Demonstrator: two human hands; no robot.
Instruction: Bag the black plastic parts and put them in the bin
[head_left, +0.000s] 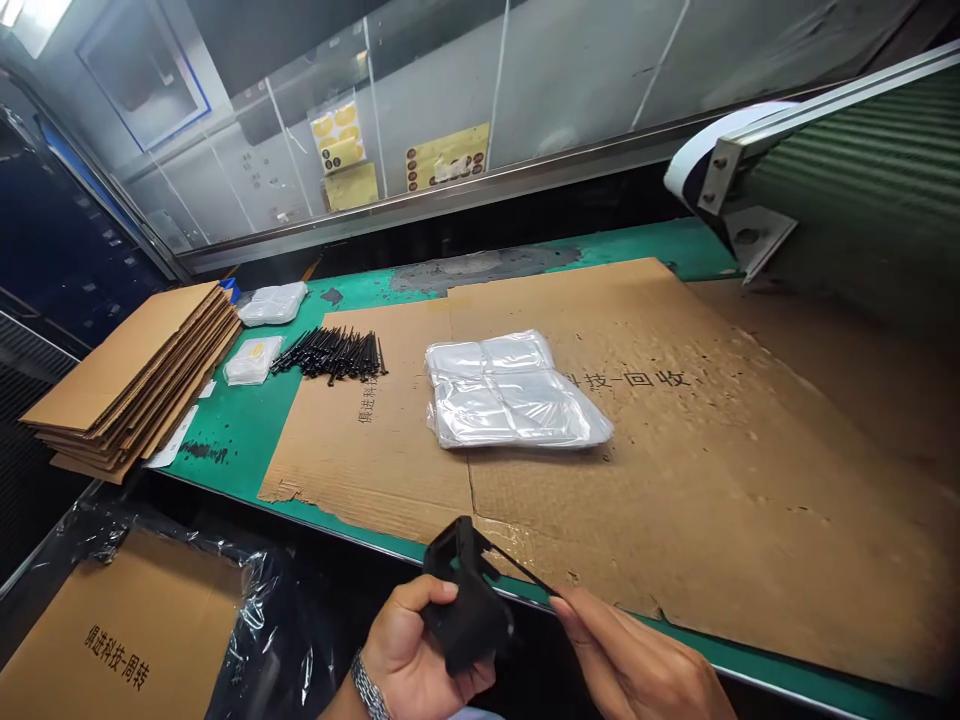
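My left hand (409, 655) is closed around a black plastic part (461, 595), held just in front of the table's near edge. My right hand (637, 660) pinches a thin black tie (517, 565) whose other end runs into the black part. A watch band shows on my left wrist. Further back on the cardboard sheet (712, 450) lies a stack of clear plastic bags (510, 392), and to its left a heap of several more black ties (334, 352).
A pile of flat cardboard sheets (135, 375) sits at the table's left end, with two small bag bundles (271, 302) beside it. A green conveyor (862, 180) slopes up at the right. A cardboard box lined with plastic (127, 630) stands below left.
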